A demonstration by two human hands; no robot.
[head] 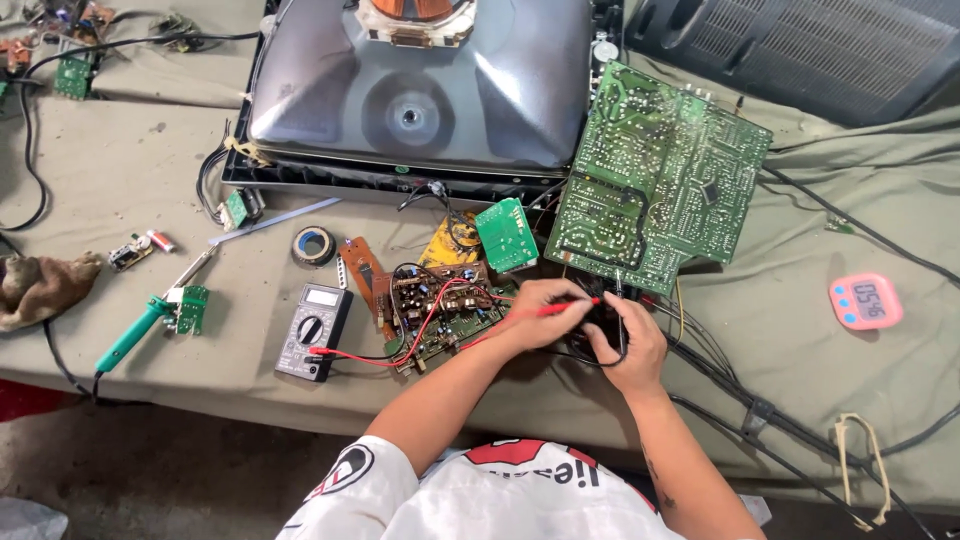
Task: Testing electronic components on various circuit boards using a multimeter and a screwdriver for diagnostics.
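While held in the left hand (545, 312), thin red meter probe (565, 308) lies pinched between fingers and thumb, tip pointing right toward the dark area below the large green printed circuit board (655, 180); fingers closed on the probe shaft. Right hand (632, 345) closed around a thin black meter probe (622, 322), held roughly upright, tip at the same dark spot just under the lower edge of the board. Both tips close together; exact contact point hidden by fingers and shadow, so cannot tell which pad or lead is touched.

Red and black leads traced left across a small brown component-laden board (440, 310) to the dark grey digital multimeter with rotary dial (313, 330), lying flat on the olive-green cloth-covered bench (130, 170), display facing up, reading too small to tell.

Judged step in hand: probing a point with both meter probes, measurement under way. Next move, as a judgement: steady, unmoving tips on the test point, no bridging of neighbouring joints, then a glance left to the meter display.

Nearby, well apart from both hands: green-handled soldering iron (135, 335) at the left, roll of black insulating tape (313, 244), grey picture tube face down (420, 85) behind the boards, pink digital timer (866, 301) at the right
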